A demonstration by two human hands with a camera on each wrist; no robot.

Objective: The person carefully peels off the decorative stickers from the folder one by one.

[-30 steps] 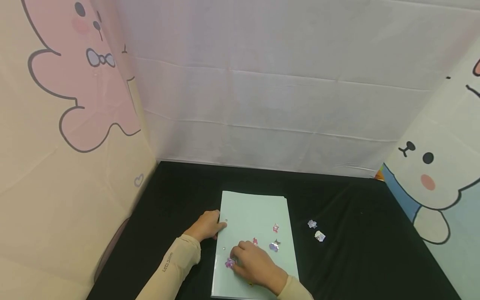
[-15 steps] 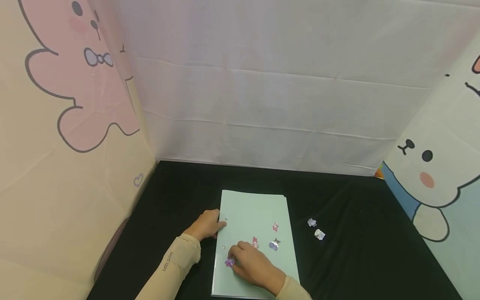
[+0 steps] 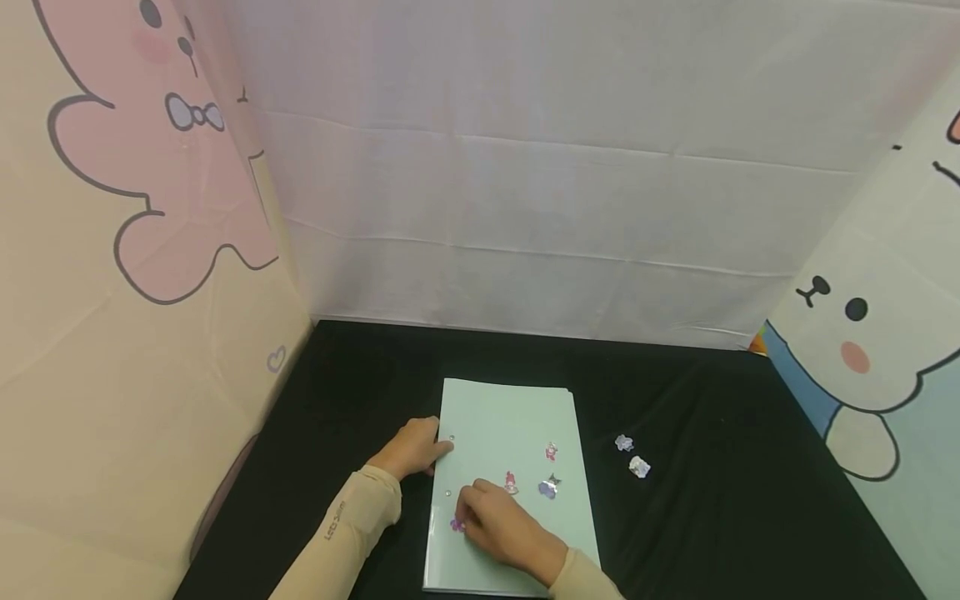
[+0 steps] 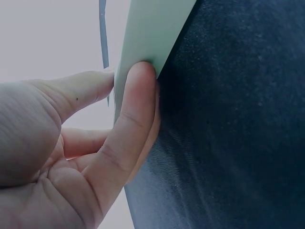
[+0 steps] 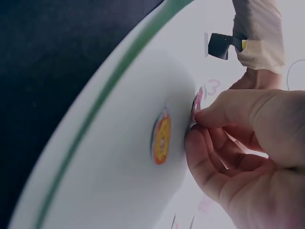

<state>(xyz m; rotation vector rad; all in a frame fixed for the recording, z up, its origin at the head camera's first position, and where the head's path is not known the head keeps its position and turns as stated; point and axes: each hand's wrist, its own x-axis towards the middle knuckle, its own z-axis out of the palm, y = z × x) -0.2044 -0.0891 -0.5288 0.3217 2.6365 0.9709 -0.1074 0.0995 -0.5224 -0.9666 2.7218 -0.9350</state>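
Observation:
A pale green folder (image 3: 498,421) lies on the black cloth, with stickers on its cover. My left hand (image 3: 411,450) holds its left edge; in the left wrist view the thumb is on the cover side and a fingertip (image 4: 141,78) presses the edge. Low on the cover, my right hand (image 3: 506,527) pinches a purple sticker (image 3: 456,525) between thumb and forefinger, the sticker against the surface. Above the right hand are a pink figure sticker (image 3: 511,482), a shiny lilac sticker (image 3: 549,487) and a small pink sticker (image 3: 551,451). The right wrist view shows an orange sticker (image 5: 162,139) beside the fingers.
Two crumpled-looking silvery pieces, one upper (image 3: 624,443) and one lower (image 3: 639,467), lie on the black cloth (image 3: 712,500) right of the folder. Cartoon-printed fabric hangs at the left (image 3: 202,183) and right, with a plain pale sheet (image 3: 525,208) at the back.
Both hands stay nearly in place. The right fingertips have shifted slightly over the purple sticker, so less of it shows, and the pink figure sticker above them is more exposed.

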